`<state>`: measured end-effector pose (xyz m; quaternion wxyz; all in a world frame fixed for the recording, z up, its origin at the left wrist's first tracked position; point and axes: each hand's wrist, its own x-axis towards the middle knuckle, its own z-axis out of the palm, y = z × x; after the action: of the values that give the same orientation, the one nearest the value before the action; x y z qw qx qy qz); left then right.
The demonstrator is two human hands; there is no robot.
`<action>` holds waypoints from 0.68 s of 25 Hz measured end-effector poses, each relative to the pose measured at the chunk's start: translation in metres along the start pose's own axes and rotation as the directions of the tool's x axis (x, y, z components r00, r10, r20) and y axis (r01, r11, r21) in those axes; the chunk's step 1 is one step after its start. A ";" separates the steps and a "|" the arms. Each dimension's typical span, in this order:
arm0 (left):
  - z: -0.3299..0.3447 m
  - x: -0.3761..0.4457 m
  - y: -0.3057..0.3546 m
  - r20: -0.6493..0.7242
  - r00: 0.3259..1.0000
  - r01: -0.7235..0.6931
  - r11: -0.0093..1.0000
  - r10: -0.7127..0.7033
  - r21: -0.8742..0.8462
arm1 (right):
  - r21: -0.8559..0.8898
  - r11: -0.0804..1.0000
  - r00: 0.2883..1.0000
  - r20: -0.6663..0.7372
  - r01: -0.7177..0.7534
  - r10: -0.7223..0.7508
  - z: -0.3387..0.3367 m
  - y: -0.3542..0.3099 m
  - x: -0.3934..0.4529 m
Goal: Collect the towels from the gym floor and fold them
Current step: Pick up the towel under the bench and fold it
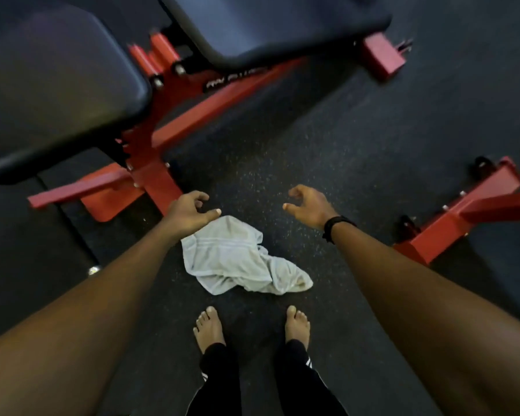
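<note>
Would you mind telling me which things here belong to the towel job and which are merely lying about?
Part of the job:
white towel, crumpled on the gym floor
left hand and right hand, both empty, fingers loosely curled

Just there:
red-framed bench with dark pads
second red frame on the right
black wristband

Single head-worn wide-angle view. Looks steeply down from standing height at dark speckled rubber floor (327,121). Faces forward past own bare feet (209,328).

You have open dark speckled rubber floor (282,151) mid-frame; red steel bench frames (162,181) crowd upper left and right edge.
</note>
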<state>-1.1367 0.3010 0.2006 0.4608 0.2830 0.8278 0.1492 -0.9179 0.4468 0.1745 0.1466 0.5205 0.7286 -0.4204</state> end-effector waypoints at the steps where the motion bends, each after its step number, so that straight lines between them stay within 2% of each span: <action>1: 0.017 0.017 -0.017 0.030 1.000 0.007 1.000 -0.008 0.007 | 0.003 1.000 0.999 0.017 -0.029 0.029 0.022 0.019 0.014; 7: 0.097 0.086 -0.101 0.097 0.995 0.017 0.996 -0.025 0.086 | 0.039 0.992 0.990 0.073 -0.123 0.120 0.141 0.100 0.063; 12: 0.148 0.119 -0.151 0.103 0.994 0.014 0.991 -0.028 0.134 | -0.040 0.998 0.980 0.188 -0.054 0.061 0.232 0.145 0.077; 15: 0.164 0.134 -0.167 0.088 0.996 -0.008 0.989 -0.005 0.149 | -0.151 0.989 0.964 0.261 -0.002 0.042 0.269 0.163 0.085; 17: 0.170 0.141 -0.175 0.072 0.997 -0.019 0.988 0.008 0.154 | -0.316 0.948 0.963 0.264 0.035 0.052 0.286 0.170 0.088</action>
<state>-1.1094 0.2448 -0.0745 0.4657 0.3287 0.8180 0.0772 -0.8688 0.3020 -0.1338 0.3278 0.4313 0.7579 -0.3634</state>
